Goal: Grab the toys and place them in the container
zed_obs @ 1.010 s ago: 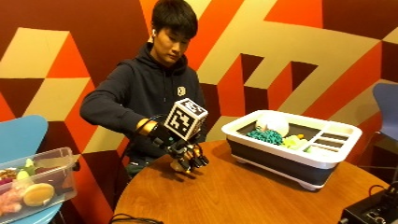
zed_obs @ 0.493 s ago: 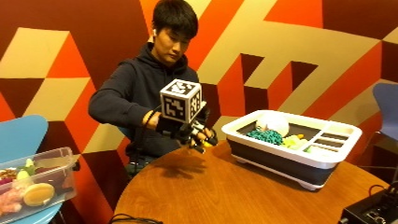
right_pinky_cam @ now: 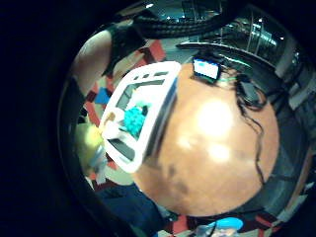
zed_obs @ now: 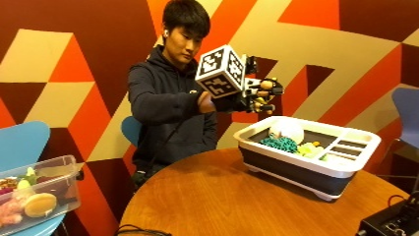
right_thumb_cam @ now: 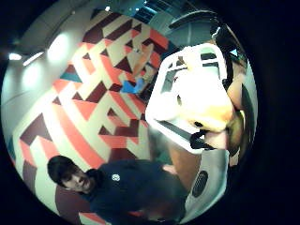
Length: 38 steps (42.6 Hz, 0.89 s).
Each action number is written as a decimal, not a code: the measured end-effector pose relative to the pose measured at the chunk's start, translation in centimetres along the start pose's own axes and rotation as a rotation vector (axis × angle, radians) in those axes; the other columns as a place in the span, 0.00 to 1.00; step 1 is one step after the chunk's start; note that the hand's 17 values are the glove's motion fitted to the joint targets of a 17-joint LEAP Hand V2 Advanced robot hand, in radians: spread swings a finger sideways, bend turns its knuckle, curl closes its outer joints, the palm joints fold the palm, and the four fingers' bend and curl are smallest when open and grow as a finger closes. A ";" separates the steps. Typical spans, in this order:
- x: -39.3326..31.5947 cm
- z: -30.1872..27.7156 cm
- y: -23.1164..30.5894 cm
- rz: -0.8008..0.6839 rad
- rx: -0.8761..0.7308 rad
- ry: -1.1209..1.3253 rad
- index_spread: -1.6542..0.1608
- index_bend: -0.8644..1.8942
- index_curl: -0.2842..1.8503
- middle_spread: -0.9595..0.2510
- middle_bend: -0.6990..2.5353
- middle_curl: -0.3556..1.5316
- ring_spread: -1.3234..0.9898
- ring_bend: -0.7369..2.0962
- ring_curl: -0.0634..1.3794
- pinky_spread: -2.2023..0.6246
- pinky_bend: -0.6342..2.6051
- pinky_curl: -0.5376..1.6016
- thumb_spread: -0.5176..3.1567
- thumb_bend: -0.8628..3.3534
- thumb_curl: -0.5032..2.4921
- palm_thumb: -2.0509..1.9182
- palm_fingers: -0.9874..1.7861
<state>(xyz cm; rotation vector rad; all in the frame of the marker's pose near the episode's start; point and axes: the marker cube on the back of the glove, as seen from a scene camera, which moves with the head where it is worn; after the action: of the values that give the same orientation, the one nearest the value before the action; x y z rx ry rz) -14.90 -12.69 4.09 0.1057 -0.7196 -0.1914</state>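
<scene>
My gloved right hand [zed_obs: 256,96] is raised above the near left corner of the container [zed_obs: 308,164], its fingers curled round a small white and orange soft toy [zed_obs: 265,93]. That toy [right_thumb_cam: 206,101] fills the thumb side palm view, in front of the container's white rim [right_thumb_cam: 161,112]. The container has a white rim and dark walls and stands on the round wooden table [zed_obs: 216,201]. Inside it lie a teal spiky toy [zed_obs: 280,143], a white ball [zed_obs: 286,130] and yellow-green toys [zed_obs: 308,147]. The little finger side view looks down on the container [right_pinky_cam: 160,84] and the teal toy [right_pinky_cam: 133,118].
A clear plastic bin [zed_obs: 62,167] holding more toys sits on a blue chair at the left. A black device [zed_obs: 393,221] stands at the table's right front, and a cable [zed_obs: 137,230] lies at its front edge. A screen device [right_pinky_cam: 206,69] lies beyond the container.
My hand has risen from low over the table's left side and moved right, toward the container, with the toy in its fingers.
</scene>
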 end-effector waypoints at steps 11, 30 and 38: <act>-2.7 10.5 -4.0 0.034 -0.146 -0.132 0.83 0.70 0.46 0.64 0.36 0.40 0.49 0.34 0.13 0.79 0.39 0.42 0.48 0.22 0.37 0.72 0.33; 0.5 3.6 -3.0 0.068 -0.045 -0.064 0.77 0.38 0.33 0.80 0.24 0.31 0.55 0.31 0.16 0.79 0.40 0.42 0.47 0.20 0.31 0.64 0.26; 1.7 -0.2 -1.3 0.081 0.026 -0.032 0.76 0.38 0.33 0.81 0.24 0.29 0.56 0.31 0.16 0.79 0.39 0.41 0.47 0.20 0.30 0.63 0.27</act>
<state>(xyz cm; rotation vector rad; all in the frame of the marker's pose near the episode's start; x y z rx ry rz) -13.70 -14.32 4.78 0.0986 -0.7571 -0.1062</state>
